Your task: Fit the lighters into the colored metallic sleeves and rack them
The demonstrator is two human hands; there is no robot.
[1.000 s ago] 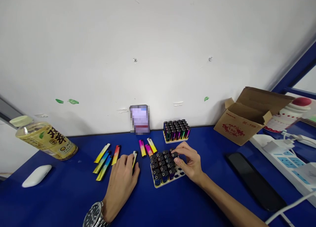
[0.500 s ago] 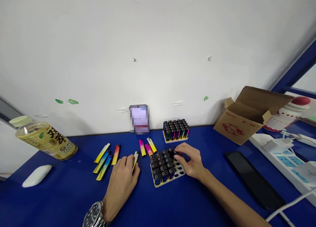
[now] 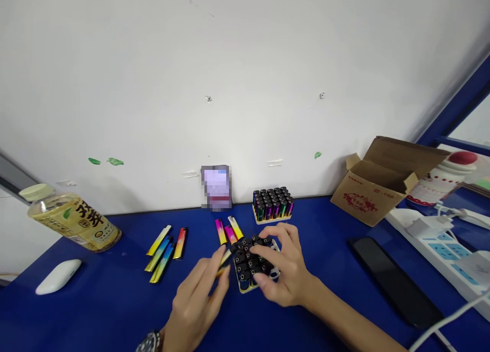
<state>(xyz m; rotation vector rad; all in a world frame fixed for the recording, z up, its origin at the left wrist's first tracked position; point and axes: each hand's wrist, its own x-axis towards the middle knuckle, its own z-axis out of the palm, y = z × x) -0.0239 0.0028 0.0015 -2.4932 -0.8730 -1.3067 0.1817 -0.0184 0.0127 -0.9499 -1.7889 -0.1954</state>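
Observation:
My left hand (image 3: 199, 296) pinches a pale and yellow lighter (image 3: 225, 262), blurred by motion, beside the near tray's left edge. My right hand (image 3: 285, 265) is over the same white perforated tray (image 3: 245, 291), its fingers apart above the black-topped lighters (image 3: 250, 262) standing upright in the holes. Part of the tray and some lighters are hidden by that hand. Beyond the tray lie a pink-yellow lighter (image 3: 220, 232), a white-yellow one (image 3: 235, 228) and a pink one (image 3: 230, 234). To the left are a red-yellow lighter (image 3: 179, 243) and several blue or yellow ones (image 3: 161, 262).
A second rack of upright lighters (image 3: 272, 205) stands by the wall, right of a blurred phone (image 3: 217, 187). At left are a tilted drink bottle (image 3: 76, 219) and a white mouse (image 3: 58, 276). An open carton (image 3: 367, 194), a black phone (image 3: 396, 280) and a power strip (image 3: 440, 250) occupy the right.
My left hand has lifted the pale and yellow lighter off the table and moved right to the tray. My right hand has shifted left over the lighters, its fingers spreading from a pinch.

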